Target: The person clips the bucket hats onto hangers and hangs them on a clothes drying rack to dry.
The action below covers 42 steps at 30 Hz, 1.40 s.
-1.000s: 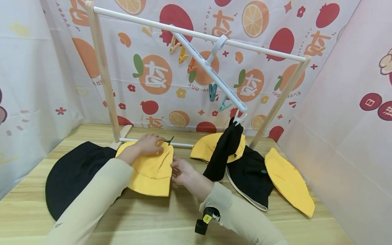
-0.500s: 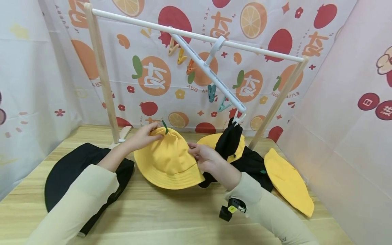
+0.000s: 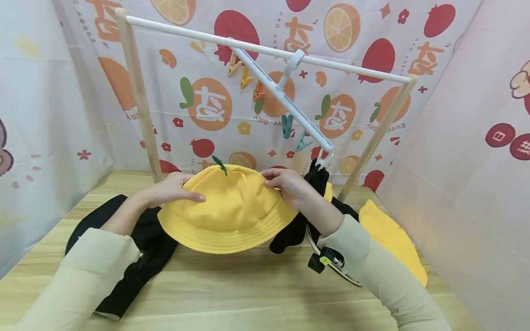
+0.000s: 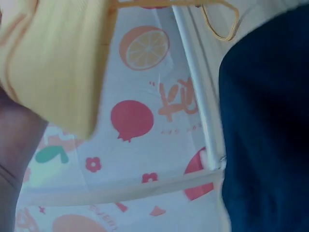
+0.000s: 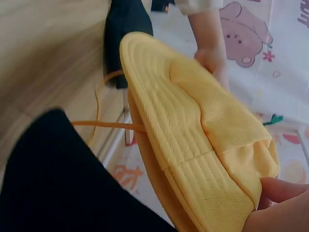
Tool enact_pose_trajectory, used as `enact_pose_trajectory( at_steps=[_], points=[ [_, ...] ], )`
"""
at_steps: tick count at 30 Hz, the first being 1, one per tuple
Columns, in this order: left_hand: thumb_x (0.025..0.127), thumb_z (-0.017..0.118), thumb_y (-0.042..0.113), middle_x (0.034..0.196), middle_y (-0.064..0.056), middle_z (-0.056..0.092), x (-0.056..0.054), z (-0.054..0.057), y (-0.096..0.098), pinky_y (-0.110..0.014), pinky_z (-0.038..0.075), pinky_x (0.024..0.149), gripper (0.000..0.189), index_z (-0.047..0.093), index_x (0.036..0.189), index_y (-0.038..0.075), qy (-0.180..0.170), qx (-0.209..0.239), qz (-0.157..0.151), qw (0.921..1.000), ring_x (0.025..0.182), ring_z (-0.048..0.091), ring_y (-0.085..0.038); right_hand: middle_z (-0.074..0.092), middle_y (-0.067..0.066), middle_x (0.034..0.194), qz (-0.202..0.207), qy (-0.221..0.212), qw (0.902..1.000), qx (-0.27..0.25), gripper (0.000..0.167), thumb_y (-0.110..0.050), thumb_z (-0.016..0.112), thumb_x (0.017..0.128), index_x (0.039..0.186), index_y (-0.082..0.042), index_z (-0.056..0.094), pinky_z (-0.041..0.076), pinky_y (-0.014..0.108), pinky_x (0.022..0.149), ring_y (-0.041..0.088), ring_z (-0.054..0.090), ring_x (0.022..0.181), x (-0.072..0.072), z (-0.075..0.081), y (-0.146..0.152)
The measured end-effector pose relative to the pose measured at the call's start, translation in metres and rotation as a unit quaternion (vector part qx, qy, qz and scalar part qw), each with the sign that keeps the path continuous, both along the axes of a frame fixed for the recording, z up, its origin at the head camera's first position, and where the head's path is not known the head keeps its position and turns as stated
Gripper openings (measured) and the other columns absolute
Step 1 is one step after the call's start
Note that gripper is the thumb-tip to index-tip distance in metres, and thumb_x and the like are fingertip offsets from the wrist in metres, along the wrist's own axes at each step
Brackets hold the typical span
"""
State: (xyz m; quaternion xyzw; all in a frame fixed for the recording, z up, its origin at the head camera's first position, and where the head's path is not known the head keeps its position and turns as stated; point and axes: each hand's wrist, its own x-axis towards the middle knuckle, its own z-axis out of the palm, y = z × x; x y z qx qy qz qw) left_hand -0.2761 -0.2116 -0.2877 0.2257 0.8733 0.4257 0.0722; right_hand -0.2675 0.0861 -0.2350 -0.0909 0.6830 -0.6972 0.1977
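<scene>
A yellow bucket hat (image 3: 232, 207) with a green leaf tab (image 3: 220, 164) on top is held above the table, brim down. My left hand (image 3: 171, 189) grips its left side, thumb lying on the outside of the crown. On the other side, my right hand (image 3: 291, 186) pinches the crown's cloth between thumb and fingers. In the right wrist view, the hat's brim (image 5: 164, 130) faces the camera, and a thin orange cord (image 5: 106, 124) hangs from inside it. The left wrist view shows only the hat's edge (image 4: 63, 72) and part of the left hand (image 4: 17, 135).
Behind stands a rack with a white rail (image 3: 182, 30). From it hangs a slanted hanger (image 3: 285, 99) with coloured clips; a white clip (image 3: 324, 158) at its end holds black cloth (image 3: 290, 234). A black hat (image 3: 141, 262) lies left, a yellow hat (image 3: 389, 239) far right.
The yellow hat has been lifted off the left side and moved right and up, its brim spreading out. My left hand shifted from its top to its left side; the right hand moved right and up.
</scene>
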Motion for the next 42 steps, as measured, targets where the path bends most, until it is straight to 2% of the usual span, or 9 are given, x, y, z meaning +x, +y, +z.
enact_pose_trajectory(
  at_steps=[6, 12, 20, 24, 25, 30, 32, 37, 42],
  points=[
    [0.085, 0.066, 0.014, 0.086, -0.018, 0.065, 0.001, 0.000, -0.002, -0.042, 0.052, 0.065, 0.035, 0.051, 0.111, -0.005, -0.072, 0.120, -0.047, 0.9891, 0.074, 0.065, -0.035, 0.053, 0.008, 0.101, -0.006, 0.007, 0.9999, 0.005, 0.028, 0.007, 0.045, 0.090, 0.118, 0.005, 0.052, 0.042, 0.024, 0.071, 0.016, 0.051, 0.080, -0.010, 0.005, 0.007],
    [0.086, 0.065, 0.010, 0.089, -0.019, 0.065, 0.005, 0.014, -0.007, -0.045, 0.051, 0.065, 0.034, 0.052, 0.112, -0.008, -0.074, 0.140, -0.059, 0.9857, 0.077, 0.065, -0.036, 0.046, 0.013, 0.119, -0.051, -0.008, 0.9971, -0.056, 0.040, 0.006, 0.042, 0.093, 0.132, 0.003, 0.040, 0.035, 0.033, 0.096, 0.020, 0.050, 0.094, -0.023, 0.013, 0.022],
    [0.087, 0.062, 0.006, 0.087, -0.018, 0.066, 0.018, 0.030, -0.022, -0.044, 0.052, 0.063, 0.026, 0.053, 0.108, -0.007, -0.033, 0.156, -0.020, 0.9870, 0.075, 0.065, -0.034, 0.033, 0.016, 0.138, -0.147, -0.080, 0.9723, -0.163, 0.050, 0.000, 0.042, 0.094, 0.141, -0.003, 0.025, 0.034, 0.030, 0.098, 0.027, 0.039, 0.122, -0.031, 0.024, 0.039],
    [0.088, 0.063, 0.011, 0.086, -0.016, 0.066, 0.018, 0.029, -0.017, -0.041, 0.053, 0.061, 0.030, 0.053, 0.109, -0.007, -0.003, 0.154, 0.008, 0.9881, 0.072, 0.065, -0.031, 0.030, 0.013, 0.137, -0.192, -0.067, 0.9585, -0.200, 0.057, 0.003, 0.042, 0.093, 0.143, -0.006, 0.016, 0.036, 0.025, 0.095, 0.022, 0.042, 0.118, -0.031, 0.028, 0.040],
    [0.088, 0.063, 0.013, 0.086, -0.015, 0.066, 0.017, 0.028, -0.013, -0.039, 0.053, 0.061, 0.032, 0.053, 0.110, -0.007, 0.005, 0.149, 0.018, 0.9887, 0.071, 0.066, -0.029, 0.034, 0.011, 0.130, -0.200, -0.056, 0.9561, -0.206, 0.050, 0.003, 0.042, 0.093, 0.138, -0.005, 0.021, 0.038, 0.021, 0.089, 0.018, 0.047, 0.105, -0.032, 0.028, 0.040],
    [0.085, 0.067, 0.018, 0.085, -0.012, 0.064, 0.013, 0.020, 0.016, -0.031, 0.050, 0.061, 0.036, 0.057, 0.108, -0.007, 0.059, 0.121, 0.069, 0.9885, 0.069, 0.063, -0.019, 0.036, 0.009, 0.128, -0.222, -0.004, 0.9458, -0.237, 0.036, -0.010, 0.041, 0.098, 0.131, -0.003, 0.028, 0.036, 0.020, 0.088, 0.017, 0.045, 0.108, -0.040, 0.027, 0.041],
    [0.084, 0.068, 0.016, 0.084, -0.011, 0.062, 0.011, 0.017, 0.030, -0.029, 0.048, 0.061, 0.031, 0.059, 0.105, -0.006, 0.091, 0.109, 0.082, 0.9864, 0.070, 0.059, -0.017, 0.028, 0.013, 0.141, -0.230, 0.008, 0.9368, -0.263, 0.046, -0.017, 0.038, 0.100, 0.141, -0.004, 0.021, 0.028, 0.026, 0.100, 0.022, 0.028, 0.129, -0.042, 0.025, 0.042],
    [0.083, 0.068, 0.007, 0.082, -0.011, 0.059, 0.005, 0.010, 0.066, -0.033, 0.044, 0.065, 0.022, 0.062, 0.100, -0.006, 0.173, 0.084, 0.092, 0.9770, 0.072, 0.053, -0.019, 0.041, 0.013, 0.129, -0.246, 0.042, 0.9171, -0.311, 0.036, -0.021, 0.034, 0.101, 0.132, -0.003, 0.034, 0.028, 0.029, 0.101, 0.023, 0.038, 0.124, -0.045, 0.017, 0.043],
    [0.082, 0.067, 0.002, 0.078, -0.010, 0.058, -0.001, 0.008, 0.094, -0.035, 0.042, 0.064, 0.014, 0.062, 0.094, -0.004, 0.201, 0.068, 0.092, 0.9729, 0.071, 0.051, -0.021, 0.048, 0.014, 0.118, -0.223, 0.085, 0.9141, -0.328, 0.025, -0.019, 0.035, 0.101, 0.115, 0.000, 0.043, 0.032, 0.030, 0.099, 0.025, 0.042, 0.121, -0.046, 0.009, 0.042]
  ],
)
